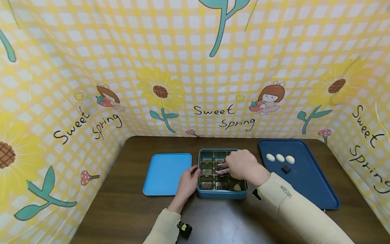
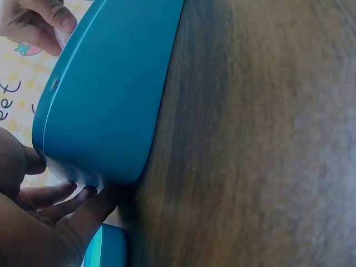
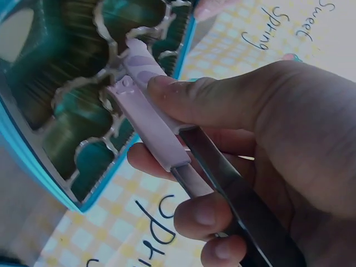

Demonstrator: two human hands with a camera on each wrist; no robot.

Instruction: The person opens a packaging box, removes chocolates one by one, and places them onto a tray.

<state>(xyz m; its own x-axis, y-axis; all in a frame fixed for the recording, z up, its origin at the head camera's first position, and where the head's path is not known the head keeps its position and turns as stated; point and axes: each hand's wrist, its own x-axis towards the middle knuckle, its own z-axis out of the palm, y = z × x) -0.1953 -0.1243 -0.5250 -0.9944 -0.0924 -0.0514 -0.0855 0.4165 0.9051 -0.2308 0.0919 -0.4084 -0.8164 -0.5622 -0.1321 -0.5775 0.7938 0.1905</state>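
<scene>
A blue tin box [image 1: 222, 195] stands on the table with a gold divided insert in it. Dark square pieces [image 1: 208, 186] lie in its front left and front middle compartments, a pale piece [image 1: 237, 187] in the front right. My left hand [image 1: 187, 183] holds the box by its left side, fingers low against the wall and thumb at the rim. From above, my right hand [image 1: 242, 165] grips metal tongs [image 3: 217, 167] with lilac tips [image 3: 146, 119]. Those tips are at the middle compartments; whether they pinch anything I cannot tell.
A dark blue tray [image 1: 307, 179] on the right carries three white oval pieces [image 1: 280, 158] and one dark square piece [image 1: 285, 169]. Left of the box lies a light blue lid [image 1: 167, 174]. A checked cloth [image 1: 182, 51] hangs round the back and sides of the brown table [image 1: 122, 210].
</scene>
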